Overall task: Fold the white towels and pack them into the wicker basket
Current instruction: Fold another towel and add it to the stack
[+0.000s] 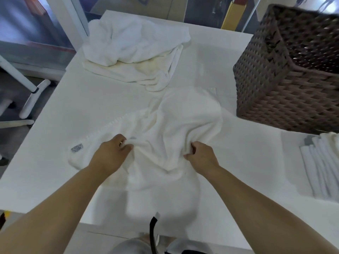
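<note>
- The towel is the thing to watch, so every place here is told from it. It lies crumpled on the white counter, right in front of the person.
- The left hand is closed on a bunch of the towel at its near left side. The right hand is closed on a bunch at its near right side. Both hands pinch cloth; neither one is spread wide.
- The two hands look about the same way in from the towel's near edge, so neither is nearer. The towel's long way seems to run from near-left, where a small grey tag shows, up to far-right. Its near end hangs over the counter edge toward the person.
- I think the next move is to pull the towel flat, and that depends on the hands moving apart to left and right.
- To the right of the towel is one stack of folded white towels. I cannot count the layers; the stack runs off the picture.
- Far right of the towel stands one brown basket. I cannot see its inside well enough to tell what is in it.
- Far and a bit left of the towel is one heap of loose white towels. It looks like more than one towel, but I cannot count them.
</note>
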A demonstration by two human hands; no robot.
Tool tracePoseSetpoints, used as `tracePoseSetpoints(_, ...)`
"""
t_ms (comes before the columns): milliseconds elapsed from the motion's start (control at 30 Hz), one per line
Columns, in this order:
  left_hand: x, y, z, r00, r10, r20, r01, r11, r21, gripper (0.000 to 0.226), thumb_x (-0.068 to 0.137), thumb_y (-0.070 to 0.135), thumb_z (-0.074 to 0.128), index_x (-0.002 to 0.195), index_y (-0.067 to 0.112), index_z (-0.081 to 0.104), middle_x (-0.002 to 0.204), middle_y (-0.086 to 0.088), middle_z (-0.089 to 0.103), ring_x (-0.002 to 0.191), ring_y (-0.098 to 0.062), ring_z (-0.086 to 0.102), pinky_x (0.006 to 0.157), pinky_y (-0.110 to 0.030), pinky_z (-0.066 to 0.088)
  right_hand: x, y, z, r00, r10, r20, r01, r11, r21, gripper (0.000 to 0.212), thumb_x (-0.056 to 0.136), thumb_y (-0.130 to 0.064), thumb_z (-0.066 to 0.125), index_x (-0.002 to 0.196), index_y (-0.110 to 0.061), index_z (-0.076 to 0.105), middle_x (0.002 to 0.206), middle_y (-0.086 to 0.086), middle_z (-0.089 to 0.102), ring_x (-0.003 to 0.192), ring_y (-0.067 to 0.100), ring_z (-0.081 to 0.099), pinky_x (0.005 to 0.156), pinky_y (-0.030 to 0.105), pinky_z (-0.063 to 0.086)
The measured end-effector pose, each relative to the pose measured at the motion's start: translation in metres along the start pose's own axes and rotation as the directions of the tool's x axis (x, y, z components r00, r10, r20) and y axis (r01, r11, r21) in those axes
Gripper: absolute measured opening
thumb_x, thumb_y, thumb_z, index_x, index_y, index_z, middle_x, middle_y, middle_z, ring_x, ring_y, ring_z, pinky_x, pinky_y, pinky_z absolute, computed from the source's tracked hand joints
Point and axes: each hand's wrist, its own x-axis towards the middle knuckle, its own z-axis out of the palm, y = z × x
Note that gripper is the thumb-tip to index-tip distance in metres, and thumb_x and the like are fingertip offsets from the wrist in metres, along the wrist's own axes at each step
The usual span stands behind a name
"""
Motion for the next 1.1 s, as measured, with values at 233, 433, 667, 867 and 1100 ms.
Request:
tracePoseSetpoints(233, 0.016, 0.026, -0.015, 0.991, 0.128, 0.049, -0.108, 0.949, -0.296, 0.017, 0.091, 0.029, 0.059, 0.079, 0.018, 0.054, 0.066, -0.001, 0.059, 0.059, -0.019, 0.052, 0.057, -0.03, 0.04, -0.004, -0.013, -0.057, 0.925, -0.048, -0.377, 0.063, 0.998, 0.029, 0.005, 0.087, -0.01, 0.059, 0.086, -0.012, 0.054, 0.088, 0.01, 0.058, 0.075, 0.022, 0.053, 0.064, 0.026, 0.036)
tracePoseSetpoints(433, 0.02, 0.077, -0.058, 0.968, 0.21, -0.135, -0.249, 0.817, -0.52, 0.011, 0.089, 0.027, 0.062, 0.085, 0.022, 0.054, 0.073, -0.002, 0.067, 0.062, -0.02, 0.06, 0.059, -0.031, 0.044, -0.021, -0.075, -0.141, 0.83, -0.197, -0.521, 0.158, 0.98, -0.118, 0.013, 0.083, -0.007, 0.053, 0.085, -0.016, 0.063, 0.082, 0.003, 0.055, 0.079, 0.024, 0.051, 0.067, 0.028, 0.04)
tracePoseSetpoints(667, 0.034, 0.073, -0.088, 0.94, 0.091, -0.33, -0.253, 0.834, -0.49, 0.016, 0.092, 0.029, 0.055, 0.1, 0.017, 0.048, 0.088, -0.008, 0.057, 0.075, -0.025, 0.054, 0.063, -0.032, 0.041, -0.014, -0.127, -0.154, 0.876, -0.357, -0.325, 0.271, 0.921, -0.281, 0.04, 0.086, -0.018, 0.061, 0.126, -0.012, 0.06, 0.126, 0.007, 0.055, 0.115, 0.023, 0.052, 0.092, 0.025, 0.039)
tracePoseSetpoints(867, 0.047, 0.011, -0.047, 0.998, -0.046, 0.034, 0.051, 0.987, -0.149, 0.021, 0.091, 0.022, 0.053, 0.11, 0.014, 0.05, 0.106, -0.01, 0.06, 0.09, -0.028, 0.055, 0.076, -0.035, 0.045, -0.004, -0.06, -0.087, 0.992, -0.039, 0.119, 0.077, 0.939, -0.336, 0.062, 0.088, -0.042, 0.062, 0.142, -0.024, 0.041, 0.148, 0.002, 0.039, 0.134, 0.02, 0.038, 0.108, 0.034, 0.035)
tracePoseSetpoints(1100, 0.056, 0.013, -0.023, 0.991, -0.108, 0.075, 0.113, 0.991, -0.067, 0.028, 0.092, 0.036, 0.054, 0.098, 0.009, 0.054, 0.094, -0.009, 0.059, 0.094, -0.031, 0.056, 0.071, -0.033, 0.039, 0.018, -0.015, -0.077, 0.997, 0.067, -0.025, -0.071, 0.955, -0.288, 0.057, 0.089, -0.04, 0.059, 0.138, -0.015, 0.043, 0.136, 0.007, 0.05, 0.123, 0.023, 0.049, 0.1, 0.037, 0.043)
